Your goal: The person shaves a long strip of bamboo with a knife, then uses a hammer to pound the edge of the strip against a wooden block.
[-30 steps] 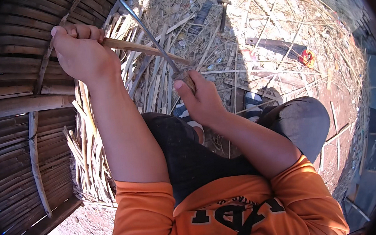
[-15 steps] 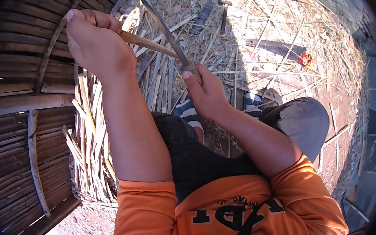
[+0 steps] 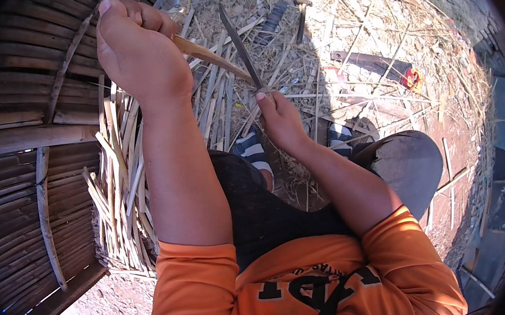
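At the upper left, my left hand point(image 3: 142, 55) is closed in a fist around a split bamboo strip point(image 3: 212, 59). Its free end slants down and right to meet a long knife. My right hand point(image 3: 284, 121), near the middle, grips this knife point(image 3: 236, 40) by its handle, thumb along the top. The dark blade points up and slightly left, crossing the strip's end close to the handle. Most of the handle is covered by my fingers.
Many split strips point(image 3: 120, 164) lean in a pile beside a slatted bamboo wall point(image 3: 11, 205) at left. Straw and shavings litter the ground ahead. A dark flat tool with a red and yellow end point(image 3: 410, 80) and a hammer point(image 3: 302, 22) lie there. My sandalled feet point(image 3: 251, 148) are below.
Both hands have shifted slightly right, the left also a little upward. The knife blade has swung and turned, and the strip now meets it nearer my right hand.
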A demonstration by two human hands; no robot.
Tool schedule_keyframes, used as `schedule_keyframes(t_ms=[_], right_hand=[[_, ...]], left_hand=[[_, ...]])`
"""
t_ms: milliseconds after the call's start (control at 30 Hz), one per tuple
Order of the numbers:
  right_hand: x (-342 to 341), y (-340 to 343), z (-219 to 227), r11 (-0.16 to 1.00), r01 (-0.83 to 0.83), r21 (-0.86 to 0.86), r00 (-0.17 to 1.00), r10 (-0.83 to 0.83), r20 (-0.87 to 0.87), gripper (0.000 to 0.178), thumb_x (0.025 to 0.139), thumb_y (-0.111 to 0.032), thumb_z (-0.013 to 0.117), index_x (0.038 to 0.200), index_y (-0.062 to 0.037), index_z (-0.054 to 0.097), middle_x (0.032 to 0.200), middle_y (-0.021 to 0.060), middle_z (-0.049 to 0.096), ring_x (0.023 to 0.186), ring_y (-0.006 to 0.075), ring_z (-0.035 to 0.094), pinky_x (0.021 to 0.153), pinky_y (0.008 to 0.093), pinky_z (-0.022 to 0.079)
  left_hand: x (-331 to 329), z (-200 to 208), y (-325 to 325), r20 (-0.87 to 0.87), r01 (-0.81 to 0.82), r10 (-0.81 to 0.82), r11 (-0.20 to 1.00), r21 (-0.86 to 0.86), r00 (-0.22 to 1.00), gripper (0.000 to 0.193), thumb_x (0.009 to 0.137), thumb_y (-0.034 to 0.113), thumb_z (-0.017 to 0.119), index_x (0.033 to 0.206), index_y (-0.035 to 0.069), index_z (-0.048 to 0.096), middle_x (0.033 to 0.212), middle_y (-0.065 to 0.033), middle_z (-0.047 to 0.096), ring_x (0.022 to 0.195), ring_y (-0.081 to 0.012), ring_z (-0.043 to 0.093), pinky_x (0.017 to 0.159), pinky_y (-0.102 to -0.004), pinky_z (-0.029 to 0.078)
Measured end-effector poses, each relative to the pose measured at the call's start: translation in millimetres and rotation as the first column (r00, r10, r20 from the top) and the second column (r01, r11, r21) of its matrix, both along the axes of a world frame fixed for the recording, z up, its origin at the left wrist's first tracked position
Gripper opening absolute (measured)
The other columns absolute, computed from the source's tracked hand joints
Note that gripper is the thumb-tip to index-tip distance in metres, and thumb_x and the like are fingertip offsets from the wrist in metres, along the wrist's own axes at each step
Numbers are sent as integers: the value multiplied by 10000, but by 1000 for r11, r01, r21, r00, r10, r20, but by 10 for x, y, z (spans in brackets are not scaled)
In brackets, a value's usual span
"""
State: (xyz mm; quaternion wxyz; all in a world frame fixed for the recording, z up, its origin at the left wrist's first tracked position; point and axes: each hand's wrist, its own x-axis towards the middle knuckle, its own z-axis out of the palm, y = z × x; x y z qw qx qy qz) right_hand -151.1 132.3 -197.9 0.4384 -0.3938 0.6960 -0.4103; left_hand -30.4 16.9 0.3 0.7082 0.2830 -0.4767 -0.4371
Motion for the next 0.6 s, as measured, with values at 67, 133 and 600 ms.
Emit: schedule_keyframes(t_ms=[67, 133, 600], right_hand=[[53, -9, 187, 991, 7, -131, 999, -2, 36, 499, 1003, -463, 546, 986, 36, 568, 858, 285, 663, 878, 477, 662, 753, 499, 494], [101, 24, 355, 965, -12, -261, 1000, 19, 24, 484, 1003, -451, 555, 965, 31, 556, 815, 273, 655, 829, 467, 664, 716, 495, 489], [146, 94, 577, 951, -143, -275, 990, 141, -28, 462, 996, -431, 568, 1006, 31, 554, 684, 249, 614, 691, 458, 648, 649, 513, 467]], left_hand=[[29, -22, 1, -5, -36, 36, 999, 6, 999, 332, 1035, 298, 425, 755, 132, 356, 608, -1, 303, 554, -151, 274, 608, -341, 330], [53, -32, -4, -15, -70, 70, 998, 10, 997, 323, 1033, 298, 425, 764, 131, 359, 609, 1, 298, 556, -148, 275, 610, -339, 333], [154, -15, -86, -26, -201, 202, 979, 43, 979, 292, 1030, 259, 405, 770, 133, 366, 608, 5, 291, 556, -143, 277, 606, -334, 309]])
